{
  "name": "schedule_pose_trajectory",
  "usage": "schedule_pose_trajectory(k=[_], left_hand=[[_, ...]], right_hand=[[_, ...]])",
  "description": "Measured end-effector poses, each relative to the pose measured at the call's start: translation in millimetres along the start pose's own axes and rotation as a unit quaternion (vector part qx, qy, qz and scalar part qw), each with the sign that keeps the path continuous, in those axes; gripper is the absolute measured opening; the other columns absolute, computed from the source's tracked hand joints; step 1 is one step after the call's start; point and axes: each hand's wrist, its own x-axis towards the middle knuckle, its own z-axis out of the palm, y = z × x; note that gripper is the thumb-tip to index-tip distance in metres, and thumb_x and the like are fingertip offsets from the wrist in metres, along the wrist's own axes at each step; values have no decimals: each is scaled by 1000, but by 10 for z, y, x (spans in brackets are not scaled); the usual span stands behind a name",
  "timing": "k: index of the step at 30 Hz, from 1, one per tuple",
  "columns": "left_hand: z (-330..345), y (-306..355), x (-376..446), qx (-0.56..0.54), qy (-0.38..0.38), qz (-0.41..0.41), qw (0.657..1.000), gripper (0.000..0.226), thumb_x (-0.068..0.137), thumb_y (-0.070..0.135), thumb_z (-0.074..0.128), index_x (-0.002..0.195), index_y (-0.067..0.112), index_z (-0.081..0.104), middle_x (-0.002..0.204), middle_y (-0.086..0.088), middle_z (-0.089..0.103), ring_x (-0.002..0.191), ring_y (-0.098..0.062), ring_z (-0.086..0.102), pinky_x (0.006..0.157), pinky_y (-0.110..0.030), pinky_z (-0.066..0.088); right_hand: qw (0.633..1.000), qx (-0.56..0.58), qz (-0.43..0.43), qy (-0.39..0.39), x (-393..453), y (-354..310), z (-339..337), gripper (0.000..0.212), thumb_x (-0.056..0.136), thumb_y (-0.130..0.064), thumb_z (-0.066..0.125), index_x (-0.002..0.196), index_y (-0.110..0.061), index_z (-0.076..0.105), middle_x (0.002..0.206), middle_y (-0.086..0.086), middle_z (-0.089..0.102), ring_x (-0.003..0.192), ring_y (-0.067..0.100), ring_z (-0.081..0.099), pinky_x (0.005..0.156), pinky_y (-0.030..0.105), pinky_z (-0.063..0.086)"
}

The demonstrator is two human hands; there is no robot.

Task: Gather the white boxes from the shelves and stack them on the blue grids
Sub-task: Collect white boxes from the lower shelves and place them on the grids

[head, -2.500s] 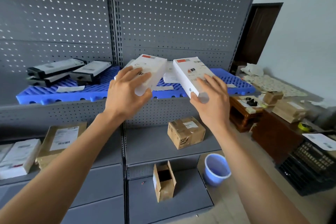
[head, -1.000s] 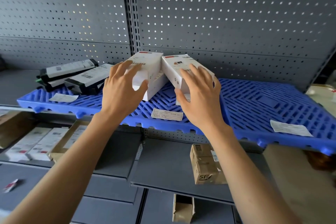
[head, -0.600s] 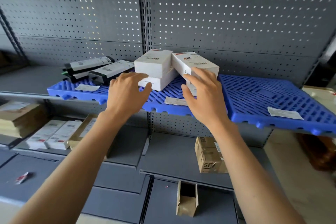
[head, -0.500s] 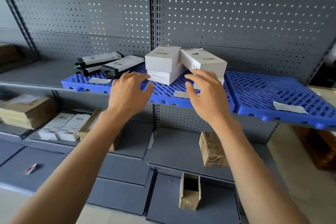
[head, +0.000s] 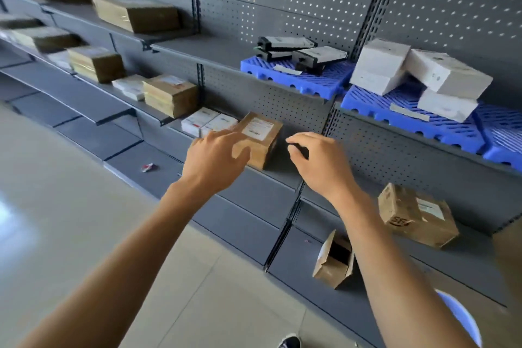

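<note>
Because neither hand carries anything, both are free for the next pickup: the left hand [head: 216, 159] hangs with its fingers loosely spread, its grip released, in front of a brown parcel with a white label [head: 258, 138], and whether it touches the cardboard I cannot tell. The right hand [head: 317, 162] hovers just beside it with fingers lightly curled round nothing, its grip likewise released.

Just left of the parcel, on the same grey shelf [head: 271, 171], lie two flat white boxes with red marks [head: 207, 121], side by side and flush, near the left fingertips. They look like the next items to gather, which would explain why both hands sit low and to the left. Farther left more white boxes [head: 130, 87] are wedged between stacks of brown parcels.

Up and to the right, the blue grids [head: 401, 114] line the upper shelf, giving a ridged base for the stack. On them rest four white boxes [head: 381, 65]: two piled squarely, one tilted on top of another beside them. The tilted one leans on its neighbours and seems likely to slide if nudged, so straightening may be wise. Grey-and-black cartons [head: 299, 52] lie on the left grid.

Lower shelves hold an SF-marked parcel [head: 415, 215] and an open, empty carton [head: 334, 261].
</note>
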Motion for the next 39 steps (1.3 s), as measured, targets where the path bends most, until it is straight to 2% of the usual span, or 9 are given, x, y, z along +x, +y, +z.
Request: schedule_pose_trajectory(k=[7, 12, 17, 20, 23, 28, 34, 39], left_hand=[[-223, -726, -526, 42, -52, -74, 995, 40, 100, 50, 53, 133, 29, 64, 137, 4, 64, 124, -23, 61, 104, -50, 49], [-231, -1033, -635, 41, -42, -100, 993, 37, 100, 42, 57, 129, 22, 68, 133, 0, 67, 123, -26, 61, 104, -51, 49], [-104, -1306, -538, 36, -67, -129, 989, 36, 101, 37, 57, 131, 20, 68, 137, 0, 65, 125, -24, 61, 102, -42, 49], [-10, -1506, -410, 49, -86, -146, 984, 37, 101, 38, 56, 133, 22, 66, 137, 2, 65, 124, -24, 61, 98, -39, 49], [98, -1716, -288, 62, -113, -152, 980, 36, 101, 37, 56, 132, 22, 66, 134, 1, 67, 120, -26, 63, 97, -40, 50], [254, -1956, -131, 65, -141, -177, 972, 38, 99, 39, 58, 132, 24, 66, 134, 3, 67, 122, -24, 62, 102, -41, 49], [297, -2185, 185, 70, -138, -189, 970, 39, 100, 39, 58, 134, 22, 65, 136, 1, 65, 125, -25, 61, 104, -44, 49], [307, -2411, 333, 80, -136, -198, 967, 39, 100, 39, 56, 135, 23, 64, 138, 2, 65, 126, -25, 60, 100, -40, 48]], right_hand=[[989, 12, -7, -146, -83, -587, 566, 30, 99, -34, 58, 125, -25, 69, 128, -5, 68, 114, 17, 63, 93, 37, 54], [973, 5, -26, -231, 29, -779, 908, 37, 100, -36, 58, 136, -27, 61, 140, -5, 60, 126, 18, 57, 100, 40, 51], [964, 20, -26, -264, 233, -795, 1327, 38, 100, -36, 57, 137, -27, 60, 136, -2, 62, 123, 18, 57, 97, 35, 50], [958, 34, -23, -283, 382, -772, 1596, 38, 100, -38, 57, 136, -28, 60, 137, -3, 62, 122, 21, 59, 99, 42, 52], [954, 46, -25, -296, 511, -769, 1823, 37, 99, -38, 57, 135, -28, 60, 138, -3, 62, 123, 23, 59, 98, 44, 52], [953, 76, -19, -291, 757, -683, 2091, 38, 100, -39, 56, 136, -27, 60, 140, -3, 60, 127, 22, 57, 102, 42, 49], [954, 86, -25, -287, 1155, -644, 2373, 37, 99, -37, 56, 134, -26, 61, 137, -2, 63, 122, 23, 60, 99, 43, 51], [953, 85, -29, -288, 1399, -726, 2584, 38, 98, -37, 57, 134, -26, 62, 135, -2, 64, 120, 22, 61, 99, 42, 52]])
